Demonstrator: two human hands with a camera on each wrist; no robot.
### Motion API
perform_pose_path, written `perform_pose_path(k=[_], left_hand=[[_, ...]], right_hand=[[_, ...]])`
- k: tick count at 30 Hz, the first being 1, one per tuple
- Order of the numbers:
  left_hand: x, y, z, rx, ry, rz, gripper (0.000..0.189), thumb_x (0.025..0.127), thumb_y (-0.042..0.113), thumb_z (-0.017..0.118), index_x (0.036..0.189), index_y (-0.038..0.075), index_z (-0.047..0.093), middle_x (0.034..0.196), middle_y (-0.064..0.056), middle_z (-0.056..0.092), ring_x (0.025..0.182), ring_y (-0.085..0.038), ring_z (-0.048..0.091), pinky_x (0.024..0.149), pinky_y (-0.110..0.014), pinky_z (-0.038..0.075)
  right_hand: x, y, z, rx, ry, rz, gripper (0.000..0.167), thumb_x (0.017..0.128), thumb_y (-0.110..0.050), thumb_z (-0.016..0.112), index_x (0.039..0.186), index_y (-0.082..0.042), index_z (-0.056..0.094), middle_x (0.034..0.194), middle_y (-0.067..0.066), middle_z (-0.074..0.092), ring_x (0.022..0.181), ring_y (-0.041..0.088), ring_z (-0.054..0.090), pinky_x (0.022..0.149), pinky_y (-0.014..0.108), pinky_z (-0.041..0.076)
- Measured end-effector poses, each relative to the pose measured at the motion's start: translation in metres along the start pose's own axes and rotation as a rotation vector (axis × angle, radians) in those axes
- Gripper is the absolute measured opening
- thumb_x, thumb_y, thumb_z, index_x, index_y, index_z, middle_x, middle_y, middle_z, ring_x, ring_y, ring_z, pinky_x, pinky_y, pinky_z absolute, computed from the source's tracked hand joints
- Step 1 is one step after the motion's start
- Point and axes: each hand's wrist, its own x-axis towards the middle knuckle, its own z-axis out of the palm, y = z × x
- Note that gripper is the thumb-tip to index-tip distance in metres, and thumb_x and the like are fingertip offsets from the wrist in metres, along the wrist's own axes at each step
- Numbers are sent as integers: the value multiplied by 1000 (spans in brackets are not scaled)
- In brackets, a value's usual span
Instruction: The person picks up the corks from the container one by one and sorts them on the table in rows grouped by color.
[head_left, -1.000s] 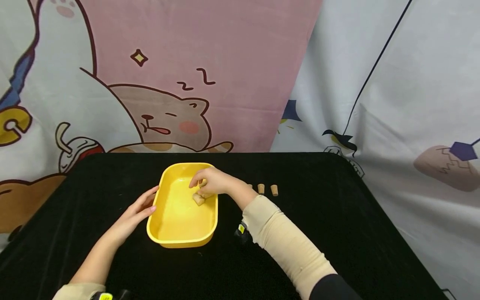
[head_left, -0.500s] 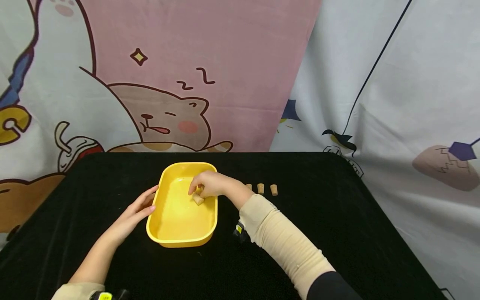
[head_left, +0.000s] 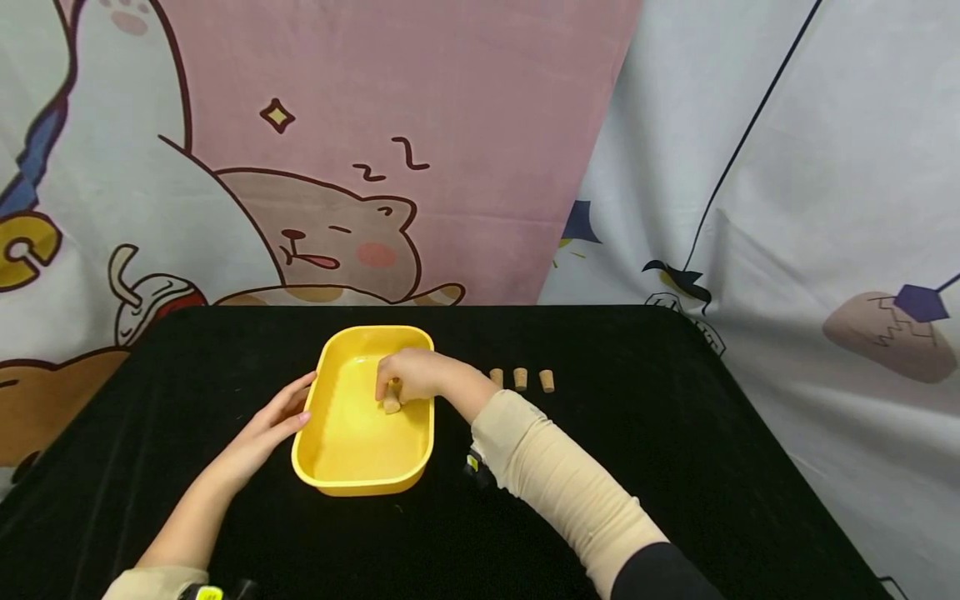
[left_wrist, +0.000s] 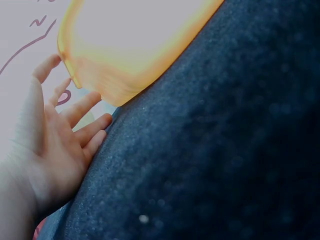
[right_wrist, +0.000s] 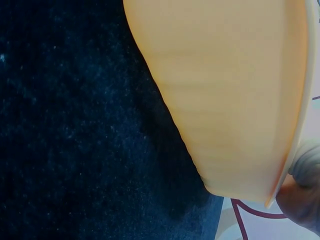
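Note:
In the head view a yellow tray point(head_left: 360, 454) sits on the black tabletop, left of centre. My right hand point(head_left: 420, 372) reaches over its right rim with curled fingers, pinching a small tan cork point(head_left: 392, 406) low inside. Part of that cork is covered by the fingers, and the hand may hide others. My left hand point(head_left: 273, 421) steadies the tray's left side, thumb and fingers spread along the outer wall. Up close in the left wrist view, those fingers point(left_wrist: 82, 107) look fairly straight beside the wall. The right wrist view mostly holds the tray's outer side point(right_wrist: 225, 100).
A short row of corks stands right of the tray: one cork point(head_left: 497, 377) beside my right wrist, a middle cork point(head_left: 521, 379) and a right-hand cork point(head_left: 547, 381). Black cloth point(head_left: 637, 433) covers the table. A printed curtain point(head_left: 487, 167) hangs behind its far edge.
My right hand has lowered into the tray and its fingers have closed around the cork, which has turned more upright. The left hand and tray stay in place.

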Motion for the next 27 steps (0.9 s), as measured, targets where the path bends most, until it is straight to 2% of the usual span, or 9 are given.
perform_pose_path(k=[6,10,16,23,27], left_hand=[[0,0,0,-3,-4,-2,56,104,21,40,153,10,16,152,-25,24,131,-44,33,99,-65,30],[0,1,1,2,-3,-7,56,104,21,40,153,10,16,152,-25,24,131,-44,33,98,-65,30],[-1,1,1,-1,2,-9,56,104,21,40,153,10,17,152,-26,24,131,-45,32,99,-66,29],[-2,2,0,4,1,4,55,104,20,40,153,10,17,152,-25,25,131,-43,34,99,-61,31],[-1,2,0,0,-1,9,55,104,20,40,153,10,18,152,-24,25,131,-43,33,99,-59,32]], right_hand=[[4,-3,3,-34,-22,10,16,83,-14,74,98,-20,75,98,-10,60,84,11,51,79,19,41],[6,-3,5,-45,-23,31,15,83,-14,75,95,-22,75,96,-11,59,85,11,50,81,20,41],[8,-3,7,-61,-7,16,14,83,-14,75,94,-22,74,95,-11,60,86,11,51,81,20,41],[4,-4,4,-15,32,31,18,83,-14,75,99,-22,73,99,-12,60,90,10,51,89,20,40],[2,-2,3,-19,65,-4,20,85,-13,74,103,-20,73,101,-11,61,93,8,52,92,18,39]])
